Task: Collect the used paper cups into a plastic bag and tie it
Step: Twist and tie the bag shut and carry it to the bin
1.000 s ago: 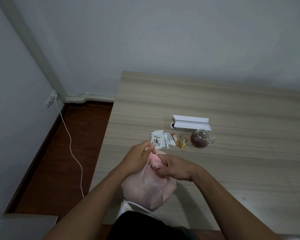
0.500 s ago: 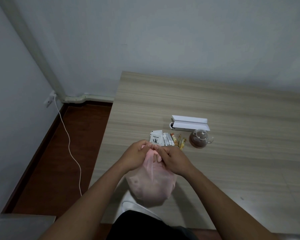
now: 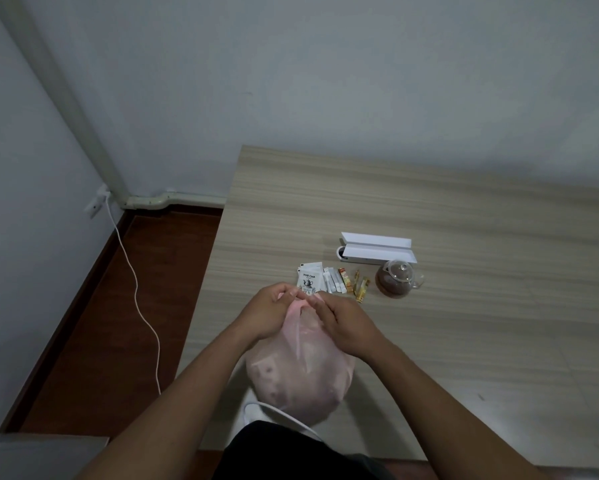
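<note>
A pale wood-grain tabletop [image 3: 464,209] fills the right half of the frame, its left edge running down from the centre. Near the middle lies a white box [image 3: 377,249] with its lid open. Just below and right of it stands a glass teapot [image 3: 396,279] with dark liquid. To the teapot's left lie small packets [image 3: 329,280] in a row. A pinkish plastic bag [image 3: 301,372] sits at the lower centre, near the front edge.

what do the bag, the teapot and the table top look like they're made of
Bag: thin translucent pink plastic film, crinkled, contents showing through.
Teapot: clear glossy glass, probably; dark liquid visible inside.
Table: pale wood-grain surface, matte, likely laminate rather than solid wood.
</note>
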Demonstrator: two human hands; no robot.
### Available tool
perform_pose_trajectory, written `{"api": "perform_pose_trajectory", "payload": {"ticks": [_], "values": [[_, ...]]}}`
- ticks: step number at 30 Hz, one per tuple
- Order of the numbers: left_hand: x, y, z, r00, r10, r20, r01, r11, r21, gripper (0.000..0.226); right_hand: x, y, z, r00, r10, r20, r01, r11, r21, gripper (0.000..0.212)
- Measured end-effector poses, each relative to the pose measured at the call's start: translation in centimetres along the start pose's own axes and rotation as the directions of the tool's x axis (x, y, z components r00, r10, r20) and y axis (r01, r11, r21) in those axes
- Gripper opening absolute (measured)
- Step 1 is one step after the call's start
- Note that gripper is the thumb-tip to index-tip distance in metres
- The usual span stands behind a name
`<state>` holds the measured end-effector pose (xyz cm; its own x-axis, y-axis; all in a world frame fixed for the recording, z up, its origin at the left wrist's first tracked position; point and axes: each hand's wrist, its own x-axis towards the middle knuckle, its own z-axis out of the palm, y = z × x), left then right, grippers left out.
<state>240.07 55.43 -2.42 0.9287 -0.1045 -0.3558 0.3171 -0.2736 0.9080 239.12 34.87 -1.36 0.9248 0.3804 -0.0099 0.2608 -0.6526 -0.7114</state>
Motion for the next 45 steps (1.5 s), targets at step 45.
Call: {"api": "perform_pose_trajectory", "payload": {"ticks": [45], "values": [[-1.3,-2.2,3.3,0.983,-0.12,-0.136,0.028,0.842,-0.538,0.007,1.5,-0.5,0.6,0.871,0.477,0.121,-0.233,0.183,0.955,0.029]]}}
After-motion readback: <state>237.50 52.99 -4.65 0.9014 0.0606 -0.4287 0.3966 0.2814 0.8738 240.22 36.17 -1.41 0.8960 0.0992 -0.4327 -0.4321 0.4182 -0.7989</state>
